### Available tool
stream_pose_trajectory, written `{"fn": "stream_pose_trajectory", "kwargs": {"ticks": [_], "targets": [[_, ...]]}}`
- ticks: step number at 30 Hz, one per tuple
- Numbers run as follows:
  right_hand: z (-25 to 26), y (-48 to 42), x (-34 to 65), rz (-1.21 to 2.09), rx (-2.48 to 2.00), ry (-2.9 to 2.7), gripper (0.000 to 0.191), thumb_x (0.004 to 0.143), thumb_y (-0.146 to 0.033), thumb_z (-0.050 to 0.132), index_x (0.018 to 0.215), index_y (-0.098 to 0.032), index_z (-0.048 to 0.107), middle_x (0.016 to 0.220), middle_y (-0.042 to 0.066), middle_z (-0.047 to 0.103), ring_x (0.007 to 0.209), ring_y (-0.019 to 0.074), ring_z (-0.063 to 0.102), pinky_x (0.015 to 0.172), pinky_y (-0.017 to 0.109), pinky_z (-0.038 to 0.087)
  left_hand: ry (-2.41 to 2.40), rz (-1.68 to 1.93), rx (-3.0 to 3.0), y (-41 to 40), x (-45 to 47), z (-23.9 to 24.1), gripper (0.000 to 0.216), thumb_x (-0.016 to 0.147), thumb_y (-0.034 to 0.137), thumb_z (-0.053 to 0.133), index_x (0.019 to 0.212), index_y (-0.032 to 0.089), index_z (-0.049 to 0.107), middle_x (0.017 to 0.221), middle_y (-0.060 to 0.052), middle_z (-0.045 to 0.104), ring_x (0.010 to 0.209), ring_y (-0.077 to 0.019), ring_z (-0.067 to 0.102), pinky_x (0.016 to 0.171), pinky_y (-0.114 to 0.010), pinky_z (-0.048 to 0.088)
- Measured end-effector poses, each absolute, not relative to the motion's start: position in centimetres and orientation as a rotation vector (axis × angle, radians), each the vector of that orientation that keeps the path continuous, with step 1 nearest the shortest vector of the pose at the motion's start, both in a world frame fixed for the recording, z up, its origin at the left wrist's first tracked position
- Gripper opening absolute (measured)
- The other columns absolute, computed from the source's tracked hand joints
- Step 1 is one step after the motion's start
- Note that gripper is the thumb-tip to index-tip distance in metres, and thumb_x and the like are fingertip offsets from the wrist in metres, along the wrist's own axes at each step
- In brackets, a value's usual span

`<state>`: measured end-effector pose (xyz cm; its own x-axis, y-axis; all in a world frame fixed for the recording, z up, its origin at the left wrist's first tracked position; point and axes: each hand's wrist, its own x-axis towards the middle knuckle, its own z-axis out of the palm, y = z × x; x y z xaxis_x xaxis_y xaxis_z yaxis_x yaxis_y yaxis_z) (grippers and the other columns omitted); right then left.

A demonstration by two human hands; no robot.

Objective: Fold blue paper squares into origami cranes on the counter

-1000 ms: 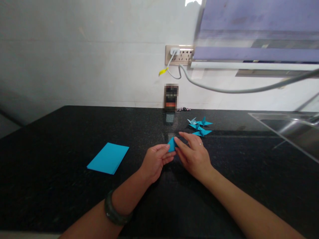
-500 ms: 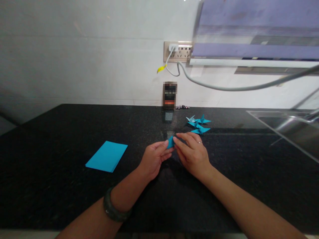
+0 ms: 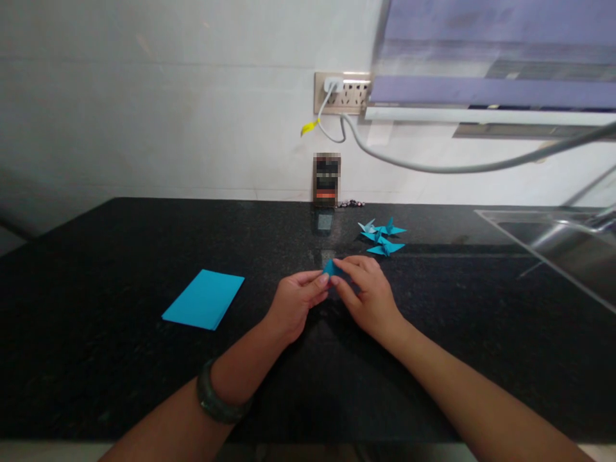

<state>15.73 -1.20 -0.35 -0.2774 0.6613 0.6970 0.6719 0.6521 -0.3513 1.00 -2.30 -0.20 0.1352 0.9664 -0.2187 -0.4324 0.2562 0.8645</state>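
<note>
Between my two hands is a small piece of folded blue paper (image 3: 330, 267), held just above the black counter. My left hand (image 3: 299, 300) pinches its lower left part, thumb on top. From the right, my right hand (image 3: 369, 290) grips the paper's edge between thumb and forefinger. Part of the paper is hidden behind the fingers. Several folded paper cranes (image 3: 385, 248) in blue and pale blue lie close together beyond my right hand. A stack of square blue paper (image 3: 205, 299) rests on the counter left of my left hand.
The black counter (image 3: 120, 385) runs back to a white tiled wall. A phone-like object (image 3: 326, 179), blurred out, leans there beside a beaded string (image 3: 352, 203). A metal sink (image 3: 568, 247) is set in at the right. A grey cable (image 3: 447, 169) hangs from a wall socket (image 3: 353, 94).
My right hand's fingers have shifted on the folded paper, the forefinger now at its upper right edge and the thumb lower. The whole view has tilted slightly; cranes and stack stay put.
</note>
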Motion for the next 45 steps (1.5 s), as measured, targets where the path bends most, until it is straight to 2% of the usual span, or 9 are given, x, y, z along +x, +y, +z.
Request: {"fn": "stream_pose_trajectory", "kwargs": {"ticks": [5, 9, 12, 16, 22, 40, 45], "targets": [[-0.3, -1.5, 15.6, 0.008, -1.052, -1.909, 0.019, 0.082, -0.023, 0.050, 0.098, -0.019, 0.059, 0.090, 0.008, 0.059, 0.088, 0.0202, 0.053, 0.072, 0.035, 0.046, 1.004, 1.158, 0.813, -2.3, 1.0, -0.3, 0.029, 0.060, 0.025, 0.074, 0.085, 0.013, 0.069, 0.078, -0.006, 0.068, 0.069, -0.0103, 0.058, 0.066, -0.022, 0.045], [-0.1, -1.6, 15.5, 0.034, -1.101, -1.888, 0.012, 0.081, -0.026, 0.051, 0.075, -0.018, 0.059, 0.075, 0.005, 0.058, 0.076, 0.0178, 0.053, 0.067, 0.031, 0.044, 1.042, 1.160, 0.834, -2.2, 1.1, -0.4, 0.029, 0.058, 0.026, 0.074, 0.084, 0.013, 0.070, 0.076, -0.005, 0.068, 0.068, -0.0111, 0.058, 0.065, -0.023, 0.046], [-0.1, -1.8, 15.3, 0.276, -1.195, -1.872, 0.020, 0.080, -0.030, 0.052, 0.066, -0.018, 0.060, 0.062, 0.002, 0.056, 0.061, 0.0139, 0.051, 0.059, 0.026, 0.041, 1.065, 1.185, 0.888, -2.3, 1.2, -0.4, 0.029, 0.058, 0.024, 0.074, 0.083, 0.013, 0.070, 0.074, -0.005, 0.068, 0.066, -0.0119, 0.059, 0.064, -0.024, 0.046], [0.0, -1.9, 15.0, 0.692, -1.283, -1.666, 0.022, 0.078, -0.034, 0.053, 0.070, -0.017, 0.065, 0.055, 0.000, 0.055, 0.051, 0.0112, 0.048, 0.049, 0.023, 0.037, 1.071, 1.199, 0.933, -2.4, 1.3, -0.3, 0.028, 0.057, 0.023, 0.075, 0.083, 0.013, 0.070, 0.071, -0.004, 0.069, 0.065, -0.0125, 0.059, 0.065, -0.025, 0.047], [0.5, -2.1, 14.7, 0.936, -1.326, -1.458, 0.024, 0.073, -0.037, 0.057, 0.069, -0.014, 0.066, 0.049, -0.001, 0.054, 0.041, 0.0087, 0.045, 0.041, 0.021, 0.036, 1.062, 1.184, 0.934, -2.5, 1.3, -0.1, 0.026, 0.058, 0.021, 0.074, 0.083, 0.013, 0.069, 0.071, -0.003, 0.069, 0.064, -0.0120, 0.060, 0.067, -0.026, 0.048], [0.7, -2.4, 14.3, 1.061, -1.322, -1.321, 0.016, 0.069, -0.028, 0.056, 0.062, -0.014, 0.057, 0.044, -0.004, 0.052, 0.035, 0.0061, 0.044, 0.036, 0.017, 0.035, 1.120, 1.204, 1.066, -2.5, 1.4, -0.1, 0.029, 0.058, 0.019, 0.073, 0.086, 0.013, 0.068, 0.081, -0.006, 0.072, 0.077, -0.0195, 0.065, 0.074, -0.032, 0.051], [0.5, -2.5, 14.3, 0.989, -1.310, -1.347, 0.017, 0.069, -0.026, 0.055, 0.056, -0.015, 0.053, 0.042, -0.005, 0.048, 0.036, 0.0062, 0.042, 0.037, 0.017, 0.033, 1.053, 1.202, 1.008, -2.5, 1.5, -0.2, 0.027, 0.062, 0.023, 0.071, 0.086, 0.012, 0.068, 0.082, -0.006, 0.071, 0.076, -0.0156, 0.063, 0.076, -0.030, 0.048]]}}
